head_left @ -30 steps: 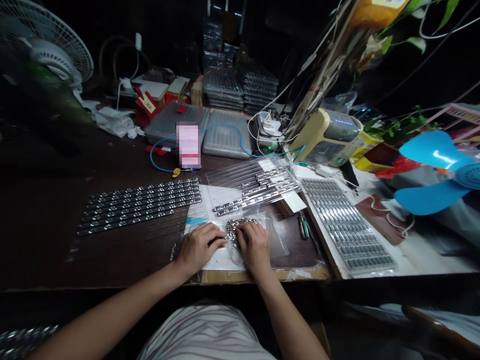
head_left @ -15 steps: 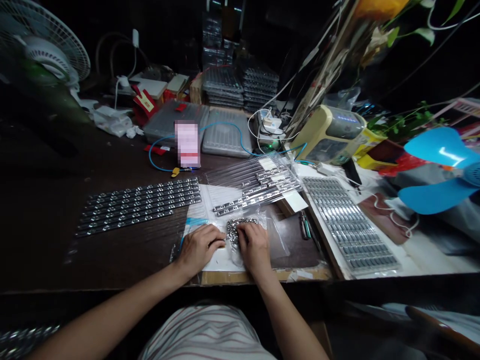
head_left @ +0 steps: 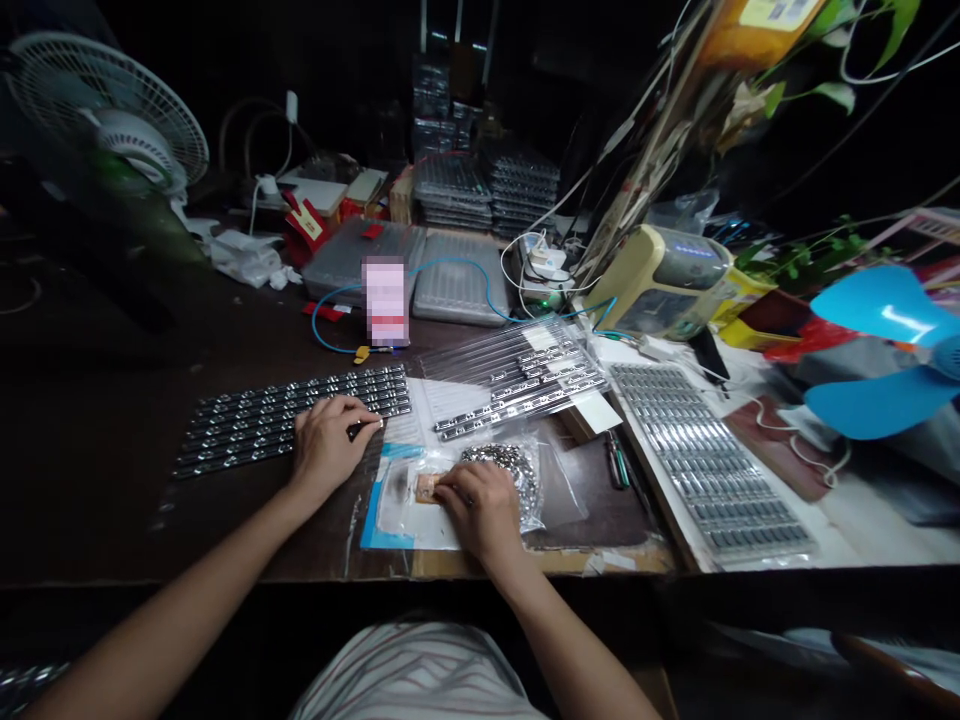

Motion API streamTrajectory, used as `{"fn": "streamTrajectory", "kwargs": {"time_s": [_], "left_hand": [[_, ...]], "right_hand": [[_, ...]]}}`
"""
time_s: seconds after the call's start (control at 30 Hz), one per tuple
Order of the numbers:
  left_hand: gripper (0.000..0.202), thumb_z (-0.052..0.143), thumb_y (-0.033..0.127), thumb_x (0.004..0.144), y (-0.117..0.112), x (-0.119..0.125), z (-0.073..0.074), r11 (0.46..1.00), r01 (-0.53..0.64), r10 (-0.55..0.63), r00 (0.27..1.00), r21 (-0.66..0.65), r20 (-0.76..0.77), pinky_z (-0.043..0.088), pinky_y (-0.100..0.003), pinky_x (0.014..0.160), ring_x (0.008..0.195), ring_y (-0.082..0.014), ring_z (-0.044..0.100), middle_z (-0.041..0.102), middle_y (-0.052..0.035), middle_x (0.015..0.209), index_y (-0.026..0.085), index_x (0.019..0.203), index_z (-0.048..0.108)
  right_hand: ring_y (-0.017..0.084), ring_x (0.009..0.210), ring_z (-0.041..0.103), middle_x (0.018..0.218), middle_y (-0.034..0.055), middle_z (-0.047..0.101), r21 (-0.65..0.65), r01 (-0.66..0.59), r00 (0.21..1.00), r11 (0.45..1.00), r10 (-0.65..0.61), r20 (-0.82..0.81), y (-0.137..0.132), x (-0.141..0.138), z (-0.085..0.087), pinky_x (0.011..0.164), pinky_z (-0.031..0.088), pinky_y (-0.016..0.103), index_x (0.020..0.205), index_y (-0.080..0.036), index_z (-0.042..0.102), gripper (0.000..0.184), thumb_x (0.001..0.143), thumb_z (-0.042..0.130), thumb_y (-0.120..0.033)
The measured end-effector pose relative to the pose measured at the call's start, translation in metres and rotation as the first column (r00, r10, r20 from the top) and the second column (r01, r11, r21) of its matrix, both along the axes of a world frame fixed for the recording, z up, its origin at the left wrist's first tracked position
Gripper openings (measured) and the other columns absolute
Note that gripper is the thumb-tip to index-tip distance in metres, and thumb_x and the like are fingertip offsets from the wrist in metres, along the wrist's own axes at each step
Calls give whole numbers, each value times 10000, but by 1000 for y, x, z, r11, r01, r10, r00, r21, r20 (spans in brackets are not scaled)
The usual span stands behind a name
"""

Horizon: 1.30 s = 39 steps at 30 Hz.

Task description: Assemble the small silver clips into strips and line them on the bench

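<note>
1. The left hand [head_left: 326,445] has left the heap of parts and is now resting on the right end of the dark, silver-studded metal strips [head_left: 255,425] laid in neat rows on the dark bench. The right hand [head_left: 480,510] is staying low at the front centre, and this shift is exposing the parts and the sheet beneath.
2. The left fingers are extending across the strips, with a small dark piece showing at their tips, but I cannot tell whether they are pinching it or merely touching it. The right hand is curving downward over a small tan rectangular pad [head_left: 427,488], apparently pressing rather than clenching, though its grip is partly hidden.
3. The glossy, pebbly silver parts are lying in a crinkled clear plastic bag [head_left: 501,475] just right of the pad, touching the right hand.
4. The pad is sitting on a white sheet with blue edging [head_left: 390,520], directly below the strips.
5. A clear sleeve of similar strips [head_left: 517,395] is lying beyond the bag, while a long tray of ribbed silver components [head_left: 705,455] is slanting across the right of the bench.
</note>
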<state>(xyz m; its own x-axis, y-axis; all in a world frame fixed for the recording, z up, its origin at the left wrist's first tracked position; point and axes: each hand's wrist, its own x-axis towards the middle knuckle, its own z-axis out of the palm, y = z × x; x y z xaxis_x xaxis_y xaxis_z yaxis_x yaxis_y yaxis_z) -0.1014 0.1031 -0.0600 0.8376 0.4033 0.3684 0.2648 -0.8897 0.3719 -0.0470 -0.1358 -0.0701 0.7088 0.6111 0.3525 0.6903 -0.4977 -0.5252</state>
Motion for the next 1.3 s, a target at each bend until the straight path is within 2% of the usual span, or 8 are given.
{"fn": "streamTrajectory", "kwargs": {"time_s": [0.2,0.43,0.67,0.73,0.83,0.93,1.07,1.3], "left_hand": [[173,569,321,836,4,-9,-2,999,-20,20,1000,40,3,335,-388,813,921,-244,552,659,-37,999,268,883,727],[146,594,320,829,-45,49,14,966,258,-258,965,-12,-51,321,-408,868,891,-228,577,702,-38,902,235,826,713],[130,571,286,826,-55,59,16,943,303,-313,949,-138,-50,397,-410,857,836,-235,619,711,-59,837,196,790,659],[157,532,293,846,-49,48,17,903,305,-325,946,-304,-15,453,-359,798,817,-214,642,705,-46,858,200,895,649],[271,441,297,884,-48,28,17,765,309,-367,930,-564,12,501,-278,654,717,-160,659,682,-43,955,204,1068,616],[291,418,304,891,-54,9,12,696,311,-391,920,-647,22,509,-251,586,700,-146,650,660,-60,1019,195,1044,641],[189,541,279,841,-66,-7,1,762,309,-349,936,-569,41,522,-254,665,866,-182,643,685,-46,968,211,956,675],[115,609,257,828,-78,-15,-17,814,356,-336,933,-459,128,517,-293,737,822,-183,656,702,-40,886,216,876,705]], "right_hand": [[160,800,547,837,-2,682,4,-19,999,1000,18,38,5,-2,-5,742,325,311,830,-270,713,62,851,657,-289],[165,839,541,913,6,672,-55,-19,994,998,25,110,3,-4,-3,747,345,314,952,-296,703,112,868,629,-305],[250,988,511,1177,58,620,-285,193,962,939,-124,241,-40,14,7,785,359,367,1203,-235,586,397,823,678,-307],[249,957,516,1114,59,641,-314,196,962,929,-120,247,-47,15,5,762,362,359,1169,-230,603,384,809,695,-325],[214,869,530,938,35,666,-272,184,966,944,-122,229,-46,15,0,723,357,329,1019,-244,658,171,851,650,-276],[193,829,534,859,23,660,-188,181,966,965,-138,221,-39,15,-4,709,357,314,913,-251,675,72,878,615,-271],[181,849,535,898,26,656,-61,170,971,984,-156,184,-34,18,-9,731,382,304,906,-254,688,99,891,594,-282],[194,890,545,939,47,655,31,144,983,989,-147,107,-35,19,-14,772,422,325,996,-250,692,169,901,556,-220]]}}
